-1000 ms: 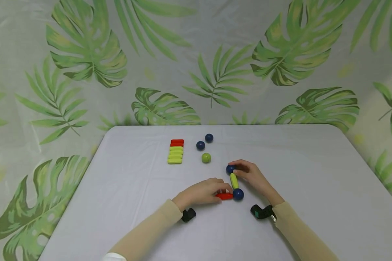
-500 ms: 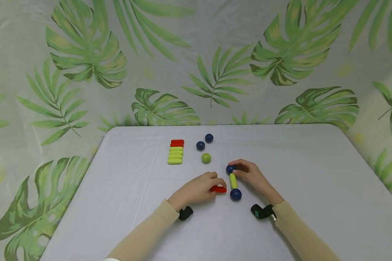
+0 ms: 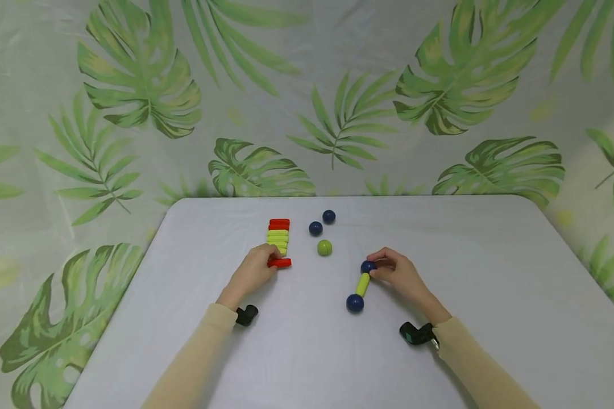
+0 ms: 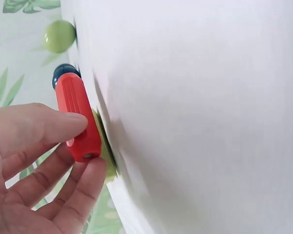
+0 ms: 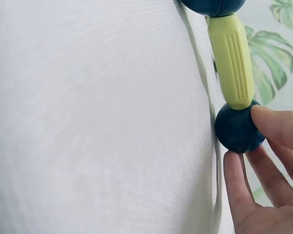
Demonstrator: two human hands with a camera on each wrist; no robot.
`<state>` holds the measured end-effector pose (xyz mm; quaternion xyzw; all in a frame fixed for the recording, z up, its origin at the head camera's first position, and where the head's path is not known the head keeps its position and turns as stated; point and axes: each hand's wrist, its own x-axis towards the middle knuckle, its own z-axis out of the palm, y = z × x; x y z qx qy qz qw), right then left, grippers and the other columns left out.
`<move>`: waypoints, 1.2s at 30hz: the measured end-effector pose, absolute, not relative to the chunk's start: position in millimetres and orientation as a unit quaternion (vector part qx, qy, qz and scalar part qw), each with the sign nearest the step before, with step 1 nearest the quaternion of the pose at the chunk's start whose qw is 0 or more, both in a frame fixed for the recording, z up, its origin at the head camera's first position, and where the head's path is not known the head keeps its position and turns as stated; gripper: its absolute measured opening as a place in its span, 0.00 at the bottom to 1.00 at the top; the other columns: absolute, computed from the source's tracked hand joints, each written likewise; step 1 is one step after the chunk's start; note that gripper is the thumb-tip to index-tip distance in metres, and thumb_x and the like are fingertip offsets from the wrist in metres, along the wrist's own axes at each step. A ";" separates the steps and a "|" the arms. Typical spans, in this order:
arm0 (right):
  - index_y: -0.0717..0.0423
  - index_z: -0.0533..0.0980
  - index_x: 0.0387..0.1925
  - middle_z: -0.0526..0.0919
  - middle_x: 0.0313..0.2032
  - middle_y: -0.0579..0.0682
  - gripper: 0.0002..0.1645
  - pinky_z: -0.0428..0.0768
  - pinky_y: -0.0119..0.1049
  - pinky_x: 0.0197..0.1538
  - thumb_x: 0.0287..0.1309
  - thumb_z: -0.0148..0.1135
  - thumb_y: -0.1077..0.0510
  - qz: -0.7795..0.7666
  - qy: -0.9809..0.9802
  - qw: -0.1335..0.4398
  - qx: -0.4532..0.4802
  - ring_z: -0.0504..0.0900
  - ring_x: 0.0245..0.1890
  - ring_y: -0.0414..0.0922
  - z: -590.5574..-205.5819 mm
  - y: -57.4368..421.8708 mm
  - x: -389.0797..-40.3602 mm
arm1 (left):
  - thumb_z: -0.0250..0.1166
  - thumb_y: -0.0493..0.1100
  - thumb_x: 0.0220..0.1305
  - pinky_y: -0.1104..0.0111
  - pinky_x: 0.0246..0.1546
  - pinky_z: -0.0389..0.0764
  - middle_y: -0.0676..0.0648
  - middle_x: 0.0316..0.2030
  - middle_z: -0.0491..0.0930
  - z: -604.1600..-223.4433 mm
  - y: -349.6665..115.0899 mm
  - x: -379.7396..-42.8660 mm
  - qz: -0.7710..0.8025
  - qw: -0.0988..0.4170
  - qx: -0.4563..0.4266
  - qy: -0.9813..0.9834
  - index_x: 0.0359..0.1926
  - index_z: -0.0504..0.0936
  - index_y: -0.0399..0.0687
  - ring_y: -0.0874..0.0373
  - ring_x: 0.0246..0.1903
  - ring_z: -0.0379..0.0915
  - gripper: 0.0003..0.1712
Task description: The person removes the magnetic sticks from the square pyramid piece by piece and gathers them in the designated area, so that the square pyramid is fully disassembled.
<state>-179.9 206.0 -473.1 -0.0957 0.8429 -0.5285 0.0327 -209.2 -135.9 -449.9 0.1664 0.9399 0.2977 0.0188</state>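
Note:
My left hand (image 3: pixel 252 271) pinches a red rod (image 4: pixel 79 117) between thumb and fingers, at the near end of a row of rods. In the left wrist view the rod's grooved side and a small hole in its end show. My right hand (image 3: pixel 400 277) holds a dark blue ball (image 5: pixel 240 126) between thumb and fingertips. A yellow-green rod (image 5: pixel 232 61) joins that ball to a second blue ball (image 3: pixel 355 303), which lies nearer the person. The joined piece slants down and left in the head view.
Yellow-green rods (image 3: pixel 278 233) and red rods (image 3: pixel 279 222) lie stacked in a row at the back left. Right of them are a green ball (image 3: pixel 324 247) and two blue balls, one nearer (image 3: pixel 315 228) and one farther (image 3: pixel 329 216). A leaf-patterned cloth hangs behind the white table (image 3: pixel 471 255).
The left hand has drawn the red rod off the near blue ball and carried it left to the row. The joined balls and rod have swung leftward at the near end, still held at the far ball.

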 end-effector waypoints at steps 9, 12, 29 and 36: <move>0.58 0.77 0.46 0.80 0.46 0.56 0.14 0.75 0.48 0.49 0.57 0.66 0.64 -0.499 0.861 0.030 -0.094 0.77 0.47 0.53 -474.0 204.7 -176.7 | 0.64 0.23 0.49 0.61 0.40 0.75 0.46 0.33 0.73 -452.5 -146.2 -216.0 0.252 -0.018 0.172 0.952 0.36 0.80 0.39 0.51 0.35 0.69 0.13; 0.58 0.77 0.46 0.79 0.46 0.55 0.15 0.75 0.46 0.48 0.56 0.67 0.62 -0.489 0.866 0.038 -0.094 0.77 0.46 0.53 -473.0 205.2 -174.3 | 0.64 0.23 0.49 0.61 0.39 0.75 0.46 0.33 0.73 -453.3 -146.3 -216.7 0.242 -0.026 0.165 0.956 0.36 0.81 0.40 0.50 0.35 0.69 0.13; 0.60 0.76 0.44 0.80 0.45 0.57 0.15 0.77 0.45 0.45 0.56 0.68 0.60 -0.470 0.877 0.041 -0.091 0.77 0.44 0.53 -466.6 205.7 -159.7 | 0.67 0.33 0.57 0.62 0.44 0.75 0.45 0.40 0.72 -441.3 -115.0 -203.2 0.284 0.016 0.272 0.919 0.44 0.76 0.42 0.52 0.42 0.68 0.14; 0.59 0.76 0.42 0.80 0.42 0.55 0.15 0.76 0.42 0.41 0.55 0.69 0.58 -0.457 0.885 0.043 -0.078 0.77 0.42 0.52 -465.9 201.6 -155.3 | 0.69 0.49 0.59 0.71 0.45 0.74 0.52 0.44 0.73 -448.8 -61.6 -176.5 0.247 0.126 0.352 0.894 0.52 0.74 0.50 0.61 0.41 0.70 0.23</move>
